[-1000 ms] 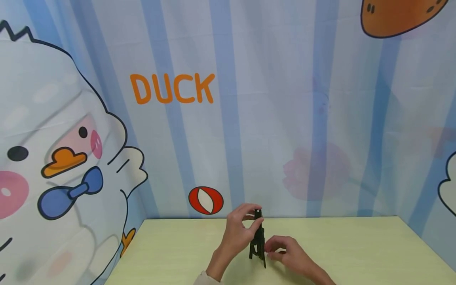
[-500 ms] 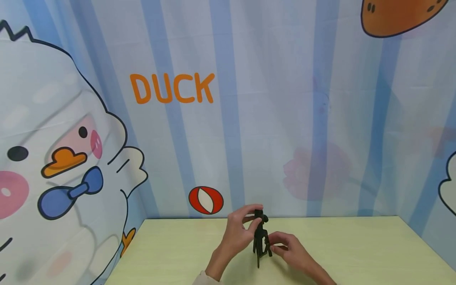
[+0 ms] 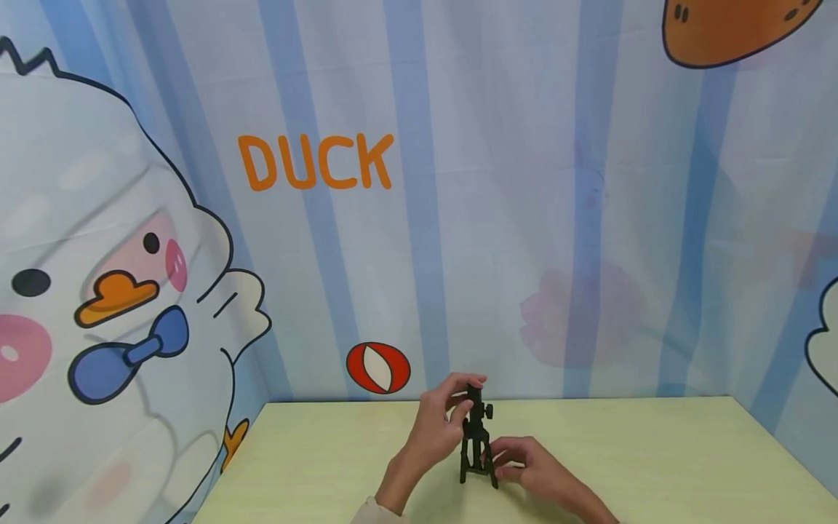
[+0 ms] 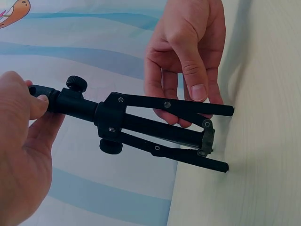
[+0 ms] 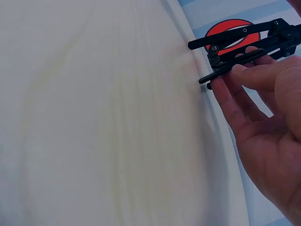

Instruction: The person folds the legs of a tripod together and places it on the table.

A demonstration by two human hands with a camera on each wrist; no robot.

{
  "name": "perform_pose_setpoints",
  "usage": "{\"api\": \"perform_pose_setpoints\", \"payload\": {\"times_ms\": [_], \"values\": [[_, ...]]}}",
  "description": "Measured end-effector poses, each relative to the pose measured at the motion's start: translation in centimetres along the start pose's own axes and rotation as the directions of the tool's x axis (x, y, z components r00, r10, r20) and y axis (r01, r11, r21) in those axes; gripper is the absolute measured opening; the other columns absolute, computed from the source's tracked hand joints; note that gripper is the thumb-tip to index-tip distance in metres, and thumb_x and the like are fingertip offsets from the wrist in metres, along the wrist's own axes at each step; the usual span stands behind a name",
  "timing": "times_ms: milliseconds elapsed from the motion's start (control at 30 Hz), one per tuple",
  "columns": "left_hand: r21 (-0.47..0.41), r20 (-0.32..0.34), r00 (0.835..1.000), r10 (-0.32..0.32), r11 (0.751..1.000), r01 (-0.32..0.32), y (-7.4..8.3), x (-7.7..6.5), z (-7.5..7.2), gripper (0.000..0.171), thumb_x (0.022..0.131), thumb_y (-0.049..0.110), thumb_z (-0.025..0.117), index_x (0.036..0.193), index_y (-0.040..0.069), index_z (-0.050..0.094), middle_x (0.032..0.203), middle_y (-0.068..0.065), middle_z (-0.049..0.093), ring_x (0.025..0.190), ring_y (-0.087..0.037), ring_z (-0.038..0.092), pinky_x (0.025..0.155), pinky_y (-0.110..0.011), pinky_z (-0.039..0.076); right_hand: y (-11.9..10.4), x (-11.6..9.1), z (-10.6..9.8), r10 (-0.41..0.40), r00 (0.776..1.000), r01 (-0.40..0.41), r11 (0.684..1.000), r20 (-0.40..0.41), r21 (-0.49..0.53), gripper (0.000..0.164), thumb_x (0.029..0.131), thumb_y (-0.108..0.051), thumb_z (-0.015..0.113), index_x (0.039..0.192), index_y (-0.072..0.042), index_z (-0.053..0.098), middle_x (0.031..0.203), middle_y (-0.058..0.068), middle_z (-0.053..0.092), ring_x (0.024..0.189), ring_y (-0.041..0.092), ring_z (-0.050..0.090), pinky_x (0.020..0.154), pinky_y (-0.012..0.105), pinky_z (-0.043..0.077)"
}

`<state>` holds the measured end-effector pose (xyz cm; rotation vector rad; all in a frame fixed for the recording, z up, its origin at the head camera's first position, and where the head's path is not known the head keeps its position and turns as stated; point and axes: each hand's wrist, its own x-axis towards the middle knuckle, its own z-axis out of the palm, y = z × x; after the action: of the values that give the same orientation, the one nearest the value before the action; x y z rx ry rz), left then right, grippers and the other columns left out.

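Note:
A small black tripod [image 3: 477, 437] stands upright on the table, its legs slightly spread and joined by hinged braces. My left hand [image 3: 437, 418] pinches its top end between thumb and fingers. Lower down, my right hand [image 3: 533, 466] holds one leg; in the right wrist view the thumb [image 5: 256, 75] lies on one side of that leg and fingers on the other. Dark knobs [image 4: 76, 84] stick out from the tripod's column in the left wrist view. Part of the tripod's top is covered by my left fingers.
The pale yellow table [image 3: 327, 451] ends at its back edge against a blue-striped cloth backdrop [image 3: 497, 218]. Printed on the cloth are a large duck [image 3: 98, 218], orange lettering [image 3: 317, 163] and a red oval [image 3: 378, 368].
The tripod has turned about its upright axis, so a side knob and the spread legs now show. My left hand stays at the top, while the right hand shifts slightly along with a leg.

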<state>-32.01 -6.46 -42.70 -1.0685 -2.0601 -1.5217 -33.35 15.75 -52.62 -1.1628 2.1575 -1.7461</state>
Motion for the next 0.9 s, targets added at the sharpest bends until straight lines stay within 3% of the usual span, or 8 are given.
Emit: {"api": "perform_pose_setpoints", "payload": {"times_ms": [100, 267, 533, 700, 900], "values": [[-0.004, 0.001, 1.000, -0.016, 1.000, 0.016, 0.01, 0.00, -0.06, 0.039, 0.095, -0.021, 0.055, 0.118, 0.009, 0.063, 0.132, -0.001, 0.068, 0.118, -0.020, 0.067, 0.099, -0.033, 0.056, -0.14, -0.06, 0.12, 0.034, 0.999, -0.034, 0.999, 0.008, 0.020, 0.022, 0.095, 0.004, 0.067, 0.117, 0.006, 0.069, 0.112, 0.022, 0.070, 0.100, 0.026, 0.072, 0.085, 0.032, 0.061], [-0.003, -0.013, 0.999, -0.050, 0.999, 0.050, 0.35, 0.01, -0.03, 0.039, 0.095, -0.021, 0.057, 0.118, 0.009, 0.064, 0.131, -0.001, 0.069, 0.116, -0.023, 0.068, 0.098, -0.034, 0.057, -0.41, -0.04, 0.30, 0.018, 1.000, -0.018, 1.000, 0.007, 0.002, 0.021, 0.095, 0.004, 0.068, 0.115, 0.007, 0.069, 0.111, 0.025, 0.069, 0.098, 0.028, 0.072, 0.083, 0.033, 0.062], [-0.011, -0.021, 0.998, -0.064, 0.998, 0.063, 0.47, 0.15, 0.07, 0.036, 0.093, -0.025, 0.056, 0.118, 0.000, 0.064, 0.128, -0.016, 0.069, 0.114, -0.042, 0.068, 0.096, -0.040, 0.059, -0.21, 0.02, 0.50, -0.047, 0.999, 0.047, 0.996, 0.001, -0.079, 0.019, 0.093, 0.006, 0.069, 0.112, 0.006, 0.069, 0.108, 0.025, 0.069, 0.096, 0.029, 0.072, 0.084, 0.034, 0.061], [-0.010, -0.017, 0.998, -0.059, 0.998, 0.059, 0.53, 0.01, -0.15, 0.040, 0.094, -0.021, 0.060, 0.121, 0.007, 0.067, 0.126, -0.007, 0.070, 0.113, -0.032, 0.070, 0.095, -0.032, 0.058, -0.16, 0.06, 0.45, -0.037, 0.999, 0.036, 0.995, -0.003, -0.092, 0.019, 0.093, 0.007, 0.067, 0.113, 0.006, 0.069, 0.109, 0.024, 0.070, 0.097, 0.027, 0.071, 0.083, 0.033, 0.061], [0.006, 0.018, 1.000, -0.025, 1.000, 0.025, 0.49, -0.02, -0.69, 0.038, 0.095, -0.013, 0.066, 0.124, 0.011, 0.068, 0.121, -0.005, 0.070, 0.109, -0.025, 0.070, 0.092, -0.030, 0.059, -0.48, 0.01, 0.23, 0.028, 0.999, -0.031, 0.996, -0.036, -0.088, 0.019, 0.094, 0.008, 0.066, 0.112, 0.002, 0.070, 0.108, 0.020, 0.070, 0.097, 0.022, 0.070, 0.081, 0.031, 0.061]]}}
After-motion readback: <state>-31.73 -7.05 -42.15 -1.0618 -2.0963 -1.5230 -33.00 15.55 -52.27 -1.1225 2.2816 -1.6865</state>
